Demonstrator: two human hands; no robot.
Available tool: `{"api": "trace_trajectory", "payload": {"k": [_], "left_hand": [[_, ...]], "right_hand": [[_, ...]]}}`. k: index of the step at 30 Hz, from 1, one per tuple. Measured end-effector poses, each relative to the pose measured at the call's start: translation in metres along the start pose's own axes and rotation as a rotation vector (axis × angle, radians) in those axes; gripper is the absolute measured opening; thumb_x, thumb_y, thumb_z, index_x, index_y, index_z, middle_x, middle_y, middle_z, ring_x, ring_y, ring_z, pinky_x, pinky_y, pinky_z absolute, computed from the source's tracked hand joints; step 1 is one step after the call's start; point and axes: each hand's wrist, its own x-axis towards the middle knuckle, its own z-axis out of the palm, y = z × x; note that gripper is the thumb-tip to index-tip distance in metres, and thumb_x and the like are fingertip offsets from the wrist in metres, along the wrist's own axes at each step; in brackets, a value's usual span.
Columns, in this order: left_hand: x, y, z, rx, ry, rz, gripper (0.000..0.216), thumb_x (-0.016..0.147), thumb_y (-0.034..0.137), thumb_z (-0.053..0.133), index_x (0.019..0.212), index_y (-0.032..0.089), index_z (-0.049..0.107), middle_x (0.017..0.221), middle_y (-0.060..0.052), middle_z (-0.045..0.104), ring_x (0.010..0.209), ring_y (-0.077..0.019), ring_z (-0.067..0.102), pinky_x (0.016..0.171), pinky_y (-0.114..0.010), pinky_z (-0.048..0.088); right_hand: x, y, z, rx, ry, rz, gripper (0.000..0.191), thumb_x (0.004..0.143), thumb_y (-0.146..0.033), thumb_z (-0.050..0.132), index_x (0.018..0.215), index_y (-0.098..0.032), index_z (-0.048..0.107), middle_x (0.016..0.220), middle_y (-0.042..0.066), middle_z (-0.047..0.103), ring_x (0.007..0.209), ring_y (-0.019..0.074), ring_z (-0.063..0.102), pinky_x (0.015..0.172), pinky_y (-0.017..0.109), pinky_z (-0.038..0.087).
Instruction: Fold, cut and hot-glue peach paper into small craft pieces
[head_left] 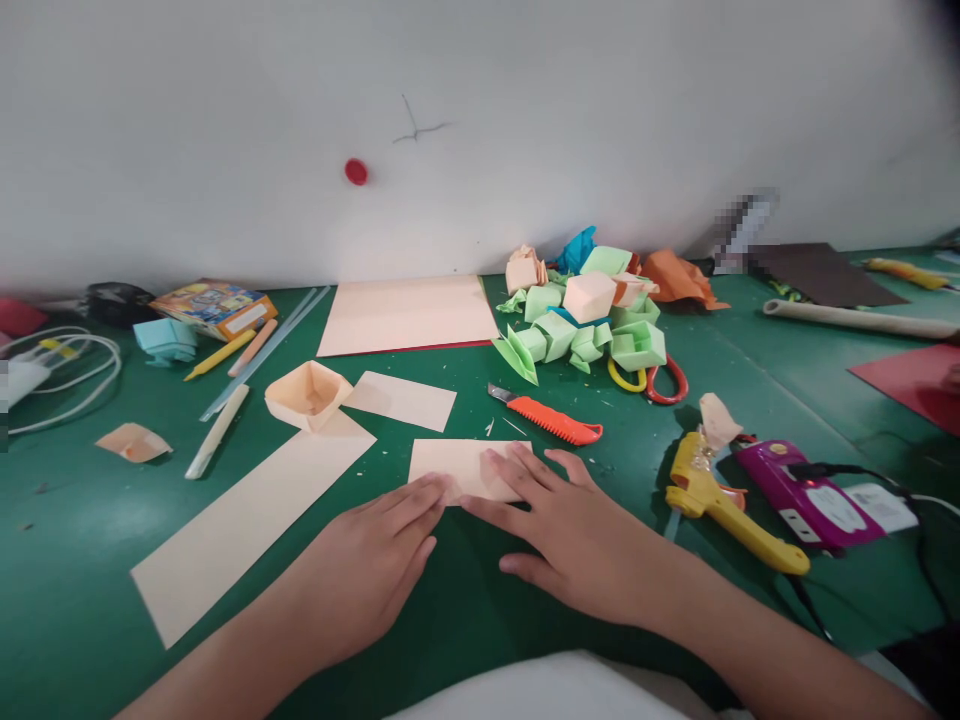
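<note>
A small cream paper rectangle (469, 458) lies flat on the green table in front of me. My left hand (375, 555) rests its outstretched fingertips on the paper's lower left part. Across its right side my right hand (570, 540) spreads its fingers, pressing the sheet down. Just beyond the paper is an orange box cutter (555, 418) with its blade out. Up and to the left sit an open folded paper box (307, 393), a short paper strip (405, 400) and a long paper strip (247, 530).
A pile of folded paper pieces (589, 298) stands near the wall, with scissors (666, 380) partly under it. At right are a yellow glue gun (731, 515) and a purple power adapter (810, 495). Glue sticks (262, 350) and a crayon box (217, 305) lie at left.
</note>
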Motion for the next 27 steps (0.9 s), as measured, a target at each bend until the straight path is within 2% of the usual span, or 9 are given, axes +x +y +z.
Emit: {"api": "trace_trajectory", "payload": {"k": [4, 7, 9, 11, 15, 18, 20, 23, 27], "left_hand": [[0.000, 0.000, 0.000, -0.014, 0.006, 0.001, 0.043, 0.101, 0.018, 0.039, 0.135, 0.015, 0.065, 0.142, -0.009, 0.064, 0.129, -0.0240, 0.063, 0.107, -0.035, 0.056], [-0.001, -0.002, -0.001, -0.054, 0.006, -0.013, 0.042, 0.101, 0.019, 0.040, 0.135, 0.017, 0.064, 0.143, -0.008, 0.064, 0.130, -0.0234, 0.062, 0.108, -0.034, 0.055], [-0.002, -0.003, -0.002, -0.073, -0.004, -0.028, 0.042, 0.101, 0.020, 0.041, 0.137, 0.019, 0.063, 0.145, -0.006, 0.062, 0.130, -0.0223, 0.062, 0.109, -0.032, 0.054], [-0.004, -0.005, -0.003, -0.086, -0.025, -0.041, 0.042, 0.102, 0.021, 0.042, 0.139, 0.019, 0.061, 0.148, -0.005, 0.060, 0.130, -0.0210, 0.062, 0.110, -0.031, 0.054], [-0.005, -0.008, -0.005, -0.089, -0.070, -0.046, 0.042, 0.104, 0.023, 0.040, 0.140, 0.018, 0.061, 0.151, -0.003, 0.056, 0.133, -0.0193, 0.059, 0.111, -0.030, 0.052], [-0.006, -0.012, -0.007, -0.091, -0.060, -0.045, 0.041, 0.104, 0.025, 0.043, 0.142, 0.023, 0.060, 0.155, 0.000, 0.051, 0.143, -0.0210, 0.049, 0.117, -0.036, 0.047], [-0.006, -0.016, -0.009, -0.068, -0.046, -0.066, 0.039, 0.104, 0.026, 0.043, 0.137, 0.026, 0.064, 0.157, 0.002, 0.048, 0.149, -0.0238, 0.039, 0.119, -0.042, 0.045], [-0.005, -0.022, -0.015, -0.003, -0.063, -0.120, 0.039, 0.105, 0.030, 0.039, 0.122, 0.029, 0.074, 0.157, 0.003, 0.049, 0.151, -0.0270, 0.035, 0.117, -0.049, 0.047], [-0.007, -0.029, -0.022, 0.044, -0.095, -0.163, 0.044, 0.105, 0.036, 0.036, 0.109, 0.032, 0.079, 0.156, 0.005, 0.049, 0.150, -0.0293, 0.038, 0.111, -0.054, 0.051]], "right_hand": [[0.001, -0.001, -0.003, 0.019, 0.003, 0.021, 0.052, 0.103, -0.044, 0.050, 0.154, -0.036, 0.042, 0.166, 0.013, 0.032, 0.150, 0.0418, 0.032, 0.109, 0.069, 0.032], [0.001, 0.000, -0.010, 0.053, -0.010, 0.041, 0.042, 0.105, -0.044, 0.043, 0.146, -0.037, 0.052, 0.162, 0.010, 0.041, 0.148, 0.0398, 0.035, 0.109, 0.070, 0.031], [-0.001, 0.002, -0.015, 0.055, 0.002, 0.072, 0.039, 0.107, -0.042, 0.037, 0.138, -0.039, 0.061, 0.161, 0.006, 0.043, 0.148, 0.0405, 0.034, 0.107, 0.071, 0.031], [-0.004, 0.004, -0.019, 0.031, 0.030, 0.103, 0.039, 0.108, -0.040, 0.035, 0.127, -0.040, 0.069, 0.164, 0.002, 0.039, 0.150, 0.0424, 0.028, 0.106, 0.072, 0.031], [-0.011, 0.012, -0.023, 0.004, 0.058, 0.132, 0.044, 0.107, -0.040, 0.036, 0.100, -0.034, 0.079, 0.164, -0.002, 0.038, 0.152, 0.0428, 0.022, 0.106, 0.072, 0.030], [-0.015, 0.019, -0.025, 0.018, 0.061, 0.160, 0.055, 0.107, -0.041, 0.036, 0.073, -0.027, 0.077, 0.160, -0.003, 0.045, 0.152, 0.0412, 0.022, 0.110, 0.072, 0.028], [-0.016, 0.022, -0.028, 0.036, 0.052, 0.185, 0.060, 0.106, -0.042, 0.037, 0.062, -0.025, 0.073, 0.157, -0.004, 0.049, 0.152, 0.0405, 0.022, 0.111, 0.072, 0.028], [-0.017, 0.024, -0.031, 0.069, 0.037, 0.200, 0.060, 0.106, -0.043, 0.037, 0.061, -0.026, 0.074, 0.156, -0.006, 0.050, 0.151, 0.0401, 0.026, 0.112, 0.071, 0.029], [-0.016, 0.026, -0.031, 0.091, 0.026, 0.190, 0.059, 0.106, -0.042, 0.038, 0.063, -0.027, 0.075, 0.154, -0.003, 0.052, 0.149, 0.0394, 0.031, 0.110, 0.071, 0.031]]}}
